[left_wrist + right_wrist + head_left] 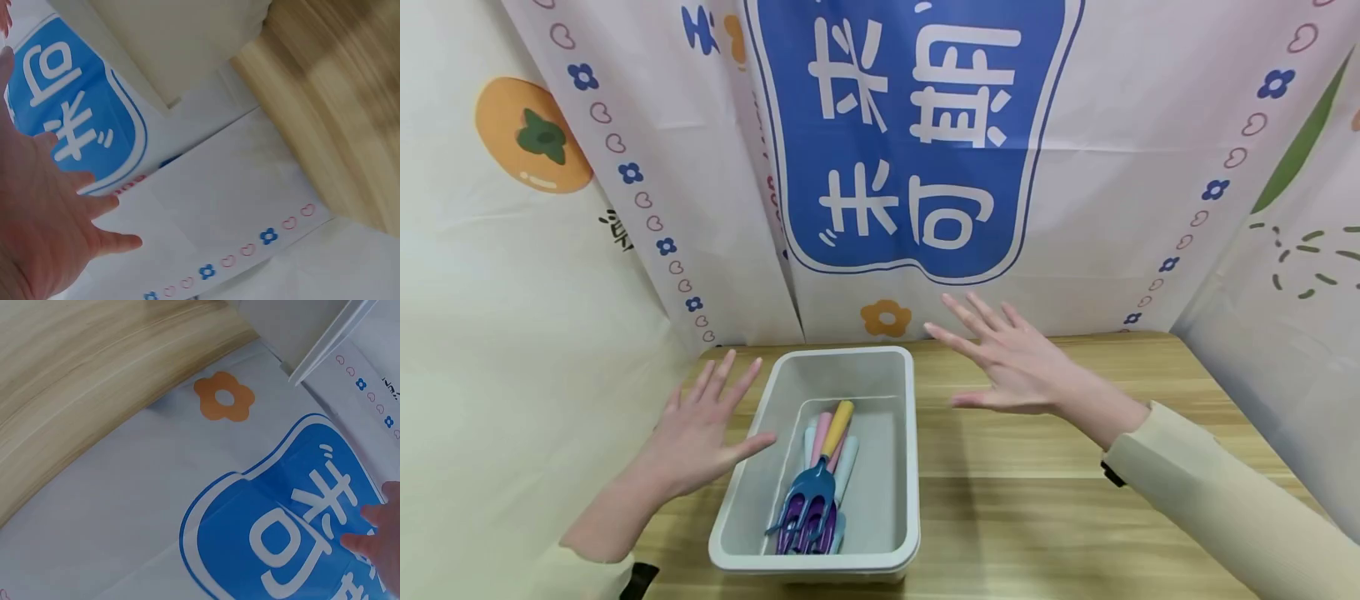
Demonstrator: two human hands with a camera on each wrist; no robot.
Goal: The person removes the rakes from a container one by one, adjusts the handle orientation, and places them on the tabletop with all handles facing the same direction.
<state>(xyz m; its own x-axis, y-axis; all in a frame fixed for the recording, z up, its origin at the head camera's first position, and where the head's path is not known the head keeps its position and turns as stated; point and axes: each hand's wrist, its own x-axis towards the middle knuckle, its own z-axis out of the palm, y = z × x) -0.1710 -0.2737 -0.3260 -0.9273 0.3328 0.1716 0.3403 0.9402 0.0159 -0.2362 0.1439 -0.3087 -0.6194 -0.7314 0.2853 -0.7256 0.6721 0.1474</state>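
A light grey plastic bin (880,467) stands on the wooden table, holding a small pile of handled tools. On top lies a blue hand fork (812,487) with a yellow handle. Under it show purple prongs (790,521), pink handles (822,433) and a pale blue handle (847,467). My left hand (703,437) hovers by the bin's left side, fingers spread, holding nothing. To the bin's right, my right hand (1011,362) is raised with its fingers spread and nothing in it. Both wrist views show only the bin's outside and part of each hand.
The wooden table (1037,500) stretches out right of the bin. A white printed cloth with a blue panel (910,150) hangs behind its far edge. More cloth hangs at the left (512,333) and the right.
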